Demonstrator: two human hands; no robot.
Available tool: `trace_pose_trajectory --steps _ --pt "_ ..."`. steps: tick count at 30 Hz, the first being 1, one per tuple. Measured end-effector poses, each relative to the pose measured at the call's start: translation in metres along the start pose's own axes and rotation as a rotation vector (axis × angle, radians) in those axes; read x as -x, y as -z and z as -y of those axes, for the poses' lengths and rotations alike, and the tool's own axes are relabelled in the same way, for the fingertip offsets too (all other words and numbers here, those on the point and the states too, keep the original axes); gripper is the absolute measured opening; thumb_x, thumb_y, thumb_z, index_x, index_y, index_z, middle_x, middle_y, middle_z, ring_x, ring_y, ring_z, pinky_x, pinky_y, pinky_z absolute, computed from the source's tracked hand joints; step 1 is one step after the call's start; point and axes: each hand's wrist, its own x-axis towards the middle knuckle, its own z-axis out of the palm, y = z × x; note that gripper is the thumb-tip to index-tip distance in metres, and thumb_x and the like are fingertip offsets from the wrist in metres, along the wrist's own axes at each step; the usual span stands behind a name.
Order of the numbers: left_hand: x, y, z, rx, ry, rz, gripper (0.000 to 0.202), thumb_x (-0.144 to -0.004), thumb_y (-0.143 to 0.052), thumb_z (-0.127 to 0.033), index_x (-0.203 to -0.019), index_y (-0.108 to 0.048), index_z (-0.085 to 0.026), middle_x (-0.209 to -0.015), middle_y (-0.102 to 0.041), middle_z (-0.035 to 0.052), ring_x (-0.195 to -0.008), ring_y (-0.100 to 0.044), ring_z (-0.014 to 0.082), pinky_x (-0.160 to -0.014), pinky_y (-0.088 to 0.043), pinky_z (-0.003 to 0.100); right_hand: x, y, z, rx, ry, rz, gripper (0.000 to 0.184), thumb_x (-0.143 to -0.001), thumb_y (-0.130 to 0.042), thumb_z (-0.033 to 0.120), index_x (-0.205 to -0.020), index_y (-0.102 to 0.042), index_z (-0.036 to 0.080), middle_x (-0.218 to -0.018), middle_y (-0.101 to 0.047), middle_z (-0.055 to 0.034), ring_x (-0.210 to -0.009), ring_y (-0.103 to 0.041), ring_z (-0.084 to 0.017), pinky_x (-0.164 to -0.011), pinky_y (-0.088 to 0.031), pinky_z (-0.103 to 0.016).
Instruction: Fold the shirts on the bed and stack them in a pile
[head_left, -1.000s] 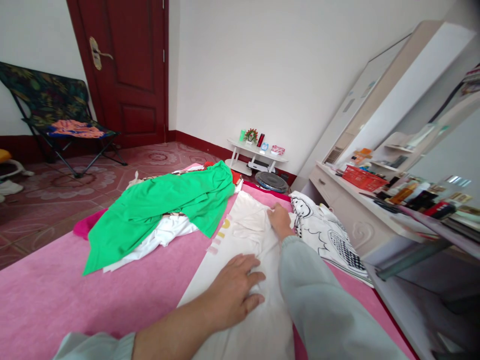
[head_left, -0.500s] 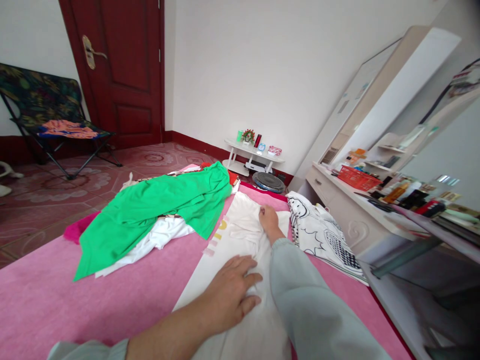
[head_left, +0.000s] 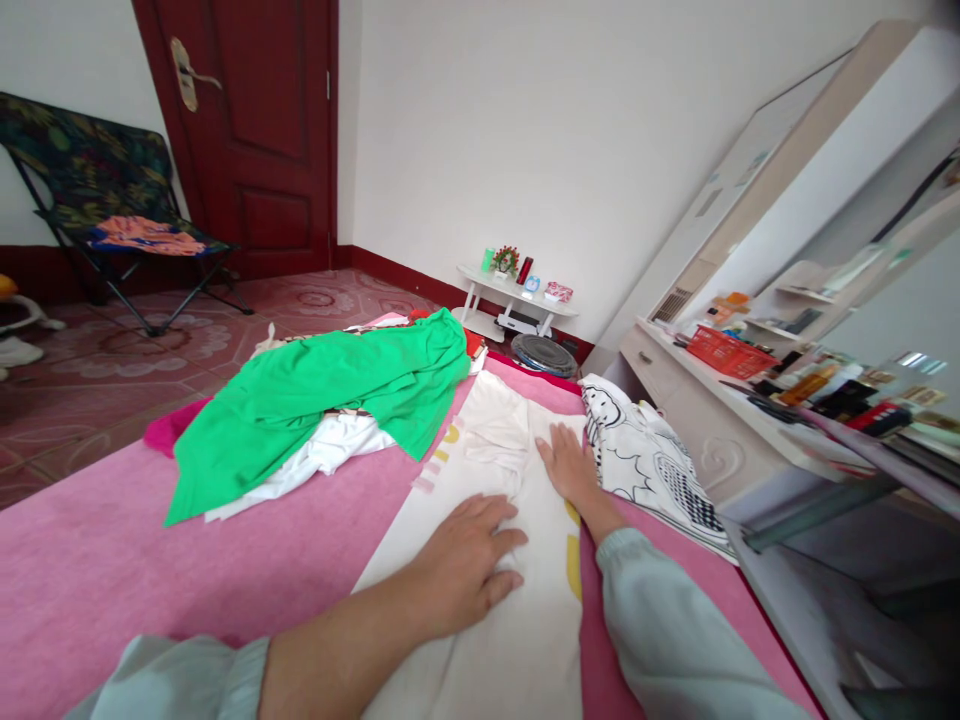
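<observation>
Right hand [head_left: 568, 464] has shifted right and uncurled: fingers spread, flat on white garment [head_left: 534, 640], gripping nothing. Left hand [head_left: 466, 562] palm-down there too, fingers loosely apart, no grip. Garment's on pink cover [head_left: 300, 540], beside green cloth [head_left: 322, 380].

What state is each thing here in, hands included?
White garment, laid out lengthwise, wrinkled toward its far end
Green garment, draped loosely over other clothes
Printed garment, lying creased
Left hand, open, on the white garment
Right hand, open, on the white garment
Folding chair, unfolded, with orange cloth on it
Door, shut
Drawer, shut
</observation>
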Motion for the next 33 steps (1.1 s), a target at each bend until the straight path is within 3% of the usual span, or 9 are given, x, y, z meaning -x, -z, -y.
trace_pose_trajectory --steps 3,6,9,12,17,21,25,28,33 --pt "0.0 0.001 0.0 -0.004 -0.016 -0.008 0.042 -0.084 -0.056 -0.039 -0.124 -0.057 -0.024 -0.134 -0.049 0.0098 -0.127 -0.039 0.0282 -0.109 -0.027 0.046 -0.002 -0.01 0.004 0.108 -0.07 0.188 0.066 -0.092 -0.023 0.057 -0.145 -0.027 0.018 -0.153 -0.02 -0.0098 -0.141 -0.014 -0.026 -0.111 -0.014 -0.049" --pt "-0.001 0.003 0.001 0.037 -0.029 -0.016 0.041 -0.086 -0.054 -0.04 -0.122 -0.058 -0.023 -0.134 -0.049 0.0104 -0.126 -0.041 0.0271 -0.108 -0.03 0.043 -0.001 -0.008 0.008 0.124 -0.108 0.188 0.07 -0.091 -0.02 0.06 -0.148 -0.018 0.02 -0.155 -0.013 -0.0091 -0.142 -0.008 -0.025 -0.111 -0.011 -0.048" --pt "-0.002 0.005 0.004 0.153 -0.014 -0.056 0.037 -0.089 -0.05 -0.036 -0.121 -0.059 -0.02 -0.131 -0.049 0.0109 -0.12 -0.047 0.0238 -0.104 -0.036 0.038 0.018 -0.002 0.011 0.125 -0.08 0.151 0.071 -0.091 -0.019 0.061 -0.149 -0.013 0.02 -0.156 -0.007 -0.0098 -0.142 -0.004 -0.026 -0.112 -0.009 -0.048" --pt "-0.002 0.004 0.009 0.288 -0.003 -0.128 0.033 -0.09 -0.048 -0.029 -0.119 -0.059 -0.019 -0.126 -0.051 0.0096 -0.115 -0.051 0.0201 -0.101 -0.039 0.033 0.052 0.007 0.015 0.128 0.013 0.168 0.07 -0.092 -0.02 0.06 -0.149 -0.011 0.021 -0.156 -0.003 -0.0093 -0.142 -0.001 -0.026 -0.112 -0.007 -0.049" --pt "-0.003 0.0 0.014 0.364 0.012 -0.209 0.033 -0.083 -0.054 -0.019 -0.115 -0.062 -0.018 -0.122 -0.054 0.0089 -0.114 -0.051 0.0194 -0.103 -0.037 0.033 0.124 0.032 0.025 0.098 0.111 0.259 0.066 -0.093 -0.02 0.058 -0.149 -0.014 0.023 -0.156 -0.002 -0.0079 -0.142 -0.001 -0.026 -0.112 -0.011 -0.052" --pt "0.009 0.008 0.017 0.369 0.032 -0.169 0.036 -0.08 -0.055 -0.015 -0.115 -0.062 -0.017 -0.125 -0.052 0.0098 -0.117 -0.05 0.0197 -0.104 -0.036 0.034 0.183 0.056 0.029 0.065 0.192 0.286 0.059 -0.095 -0.023 0.051 -0.147 -0.023 0.022 -0.155 -0.01 -0.009 -0.142 -0.008 -0.026 -0.111 -0.014 -0.054" --pt "0.05 0.037 0.024 0.344 -0.002 0.001 0.041 -0.08 -0.051 -0.012 -0.119 -0.059 -0.019 -0.132 -0.049 0.0085 -0.122 -0.047 0.0192 -0.106 -0.033 0.035 0.242 0.085 0.023 -0.089 0.373 0.31 0.049 -0.095 -0.032 0.037 -0.143 -0.034 0.026 -0.153 -0.02 -0.0059 -0.14 -0.018 -0.023 -0.113 -0.019 -0.05" --pt "0.094 0.073 0.024 0.337 -0.008 0.136 0.037 -0.085 -0.045 -0.014 -0.115 -0.063 -0.025 -0.137 -0.047 0.0042 -0.126 -0.045 0.0186 -0.108 -0.031 0.036 0.277 0.111 0.022 -0.238 0.542 0.366 0.051 -0.093 -0.037 0.027 -0.143 -0.03 0.034 -0.15 -0.027 -0.0012 -0.138 -0.026 -0.021 -0.114 -0.023 -0.047" --pt "0.144 0.126 0.006 0.34 0.063 0.373 0.037 -0.082 -0.053 -0.017 -0.114 -0.065 -0.032 -0.143 -0.042 -0.0004 -0.133 -0.037 0.0218 -0.108 -0.031 0.039 0.297 0.133 0.04 -0.312 0.751 0.528 0.052 -0.09 -0.046 0.028 -0.139 -0.035 0.042 -0.146 -0.034 -0.0007 -0.135 -0.03 -0.023 -0.111 -0.026 -0.05"
